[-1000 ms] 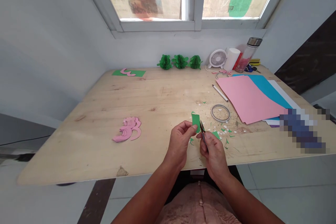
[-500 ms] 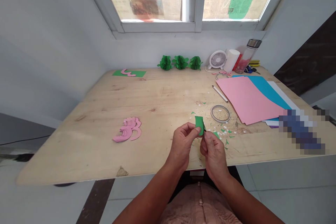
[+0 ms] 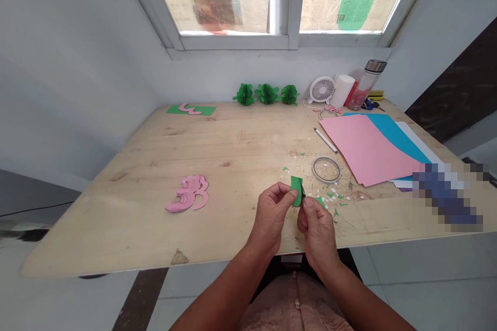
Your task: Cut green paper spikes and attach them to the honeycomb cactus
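My left hand pinches a small piece of green paper with a rounded lower end, held above the table's front part. My right hand is closed around small scissors; only their dark blades show, and the handles are hidden in my fingers. The blades lie along the right edge of the green paper. Green and white paper scraps are scattered on the wooden table just beyond and to the right of my right hand.
A roll of tape, a white pen and stacked coloured sheets lie to the right. Pink paper cutouts lie left. Green paper ornaments, a small fan and a bottle stand at the back.
The green paper has turned slightly more upright in my left hand, with the scissors still at its right edge. Both hands have shifted slightly in view.
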`<state>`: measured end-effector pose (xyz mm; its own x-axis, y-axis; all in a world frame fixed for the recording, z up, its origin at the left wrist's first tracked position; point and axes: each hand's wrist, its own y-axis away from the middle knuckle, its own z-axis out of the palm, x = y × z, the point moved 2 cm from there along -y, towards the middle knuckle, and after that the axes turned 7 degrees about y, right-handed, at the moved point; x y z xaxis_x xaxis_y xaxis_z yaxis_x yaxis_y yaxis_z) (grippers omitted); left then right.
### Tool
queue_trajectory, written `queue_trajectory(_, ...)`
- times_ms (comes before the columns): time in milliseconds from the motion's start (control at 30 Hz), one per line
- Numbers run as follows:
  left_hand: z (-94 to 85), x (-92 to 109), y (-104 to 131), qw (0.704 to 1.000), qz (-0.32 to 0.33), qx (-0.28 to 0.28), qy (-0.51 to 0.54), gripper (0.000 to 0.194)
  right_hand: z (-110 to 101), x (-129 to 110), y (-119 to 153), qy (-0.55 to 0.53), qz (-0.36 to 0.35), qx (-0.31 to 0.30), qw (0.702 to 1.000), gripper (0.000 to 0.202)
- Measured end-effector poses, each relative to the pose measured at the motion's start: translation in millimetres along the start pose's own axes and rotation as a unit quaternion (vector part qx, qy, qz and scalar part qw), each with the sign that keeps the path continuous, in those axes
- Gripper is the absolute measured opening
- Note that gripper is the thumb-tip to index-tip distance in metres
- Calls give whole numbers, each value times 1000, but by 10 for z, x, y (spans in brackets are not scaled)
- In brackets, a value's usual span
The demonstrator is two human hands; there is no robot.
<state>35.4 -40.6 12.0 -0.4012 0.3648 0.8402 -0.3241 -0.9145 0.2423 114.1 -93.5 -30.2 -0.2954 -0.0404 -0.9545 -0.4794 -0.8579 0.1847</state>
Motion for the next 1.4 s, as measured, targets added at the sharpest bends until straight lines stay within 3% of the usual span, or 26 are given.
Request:
queue_trajectory(300,10,-13,-3,1000,-1,21,-8,19,-7,12,-20,-5,0,19,1000,43)
queue_trajectory(500,-75,49,-61,1000,-6,19,-11,19,-61,4,-92,24,28,3,999,40)
queue_trajectory(600,-133,81,-99,999,19,35,-37,18,-114,-33,-125,31,37,-6,999,39)
queue_trajectory(667,-156,89,-105,993,69,35,-90,15,-130,-79,-139,21,32,-9,999,37)
queue_trajectory(833,-165,66,-42,922,240,61,-297,8,-69,-204,-159,17,-1,-11,1000,32)
queue_trajectory(1000,-171,-14,-14,860,320,66,-392,9,17,-236,-180,33,-18,10,999,27)
queue_trajectory(1100,-172,-57,-13,815,359,47,-453,11,42,-228,-194,30,-9,10,999,27)
queue_trajectory(1167,-176,-75,-5,800,372,32,-469,12,44,-223,-205,24,2,8,1000,27)
queue_trajectory(1267,-208,-62,22,818,361,18,-449,20,27,-231,-230,21,7,1,1000,27)
queue_trajectory(1400,-294,40,32,917,243,0,-318,35,-19,-269,-273,51,6,-27,998,27)
